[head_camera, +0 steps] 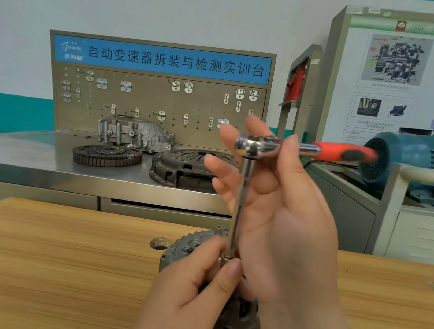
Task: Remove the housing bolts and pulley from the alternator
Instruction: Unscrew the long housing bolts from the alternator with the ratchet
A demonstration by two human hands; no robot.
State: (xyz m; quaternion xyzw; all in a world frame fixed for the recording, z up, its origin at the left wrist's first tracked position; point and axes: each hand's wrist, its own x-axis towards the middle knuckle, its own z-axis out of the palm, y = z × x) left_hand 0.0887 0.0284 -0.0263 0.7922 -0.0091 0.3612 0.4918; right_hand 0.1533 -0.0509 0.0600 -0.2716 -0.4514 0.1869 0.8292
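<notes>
right hand [269,200]: raised over the work, palm turned left. the thumb and forefinger pinch the chrome head of the ratchet wrench [311,149]; the other fingers are spread and nearly straight, touching nothing i can make out. the wrench's red handle points off to the right, level.

left hand [191,287]: low, fingers curled narrow. the thumb and fingertips grip the socket [225,260] at the foot of the extension bar [239,210], which stands upright between the socket and the ratchet head.

task item: the alternator [183,246] stands on the wooden bench [54,266], directly under both hands. my hands and wrists cover most of it; only the grey finned rim at upper left and part of the dark body below show. where the socket seats on it is hidden by my left fingers.

surroundings, in order of size: a steel bench [28,156] behind the wooden one; a pegboard [155,98] with a blue sign standing on it; a display panel [406,80] at far right; a blue electric motor [421,164] behind the wrench handle; a clutch cover [181,167], partly hidden by my right fingers; a toothed flywheel [107,155]; an aluminium housing casting [136,132]; a small round hole [160,243] in the wooden bench, just left of the alternator.
</notes>
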